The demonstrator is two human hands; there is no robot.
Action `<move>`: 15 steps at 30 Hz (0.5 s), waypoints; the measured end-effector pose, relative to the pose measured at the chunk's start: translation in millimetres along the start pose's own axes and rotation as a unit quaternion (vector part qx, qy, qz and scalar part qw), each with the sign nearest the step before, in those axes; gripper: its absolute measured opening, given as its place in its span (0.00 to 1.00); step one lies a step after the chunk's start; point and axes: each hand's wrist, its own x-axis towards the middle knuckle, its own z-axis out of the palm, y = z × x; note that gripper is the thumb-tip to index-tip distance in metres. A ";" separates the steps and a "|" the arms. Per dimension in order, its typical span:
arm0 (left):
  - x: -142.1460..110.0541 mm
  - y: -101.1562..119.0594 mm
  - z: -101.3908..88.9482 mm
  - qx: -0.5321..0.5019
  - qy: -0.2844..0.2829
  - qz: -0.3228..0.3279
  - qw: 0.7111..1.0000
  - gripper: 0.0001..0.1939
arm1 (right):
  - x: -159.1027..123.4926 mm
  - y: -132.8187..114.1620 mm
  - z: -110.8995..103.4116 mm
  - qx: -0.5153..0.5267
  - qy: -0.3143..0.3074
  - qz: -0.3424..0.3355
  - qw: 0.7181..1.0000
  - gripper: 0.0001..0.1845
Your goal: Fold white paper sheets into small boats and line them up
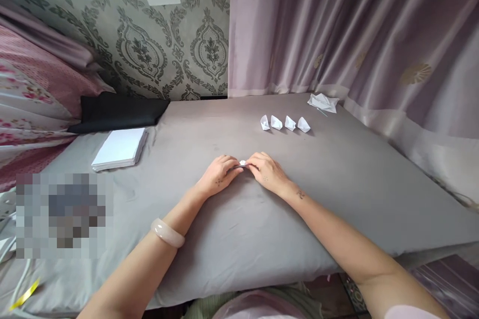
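The left hand (221, 174) and right hand (268, 173) nearly meet over the middle of the grey cloth-covered counter (202, 134), fingers closed in a narrow pinch on a small folded white paper piece (242, 163) that shows between them. Beyond it, slightly right, four small white folded-paper shapes (290, 123) stand in a row. Farther right, near the mauve curtain (284, 25), lies a loose bunch of white paper (323, 103). At left, a rectangular white paper stack (120, 147) sits just nearer than a folded black cloth (123, 112).

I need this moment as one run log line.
left hand: pinches small white piece | right hand: pinches same piece | beyond: four folded papers in row | far left: paper stack
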 end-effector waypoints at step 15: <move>15.7 -9.1 1.5 -0.017 -0.028 -0.146 0.989 0.11 | 22.4 11.9 3.0 0.091 -0.098 0.094 0.987 0.09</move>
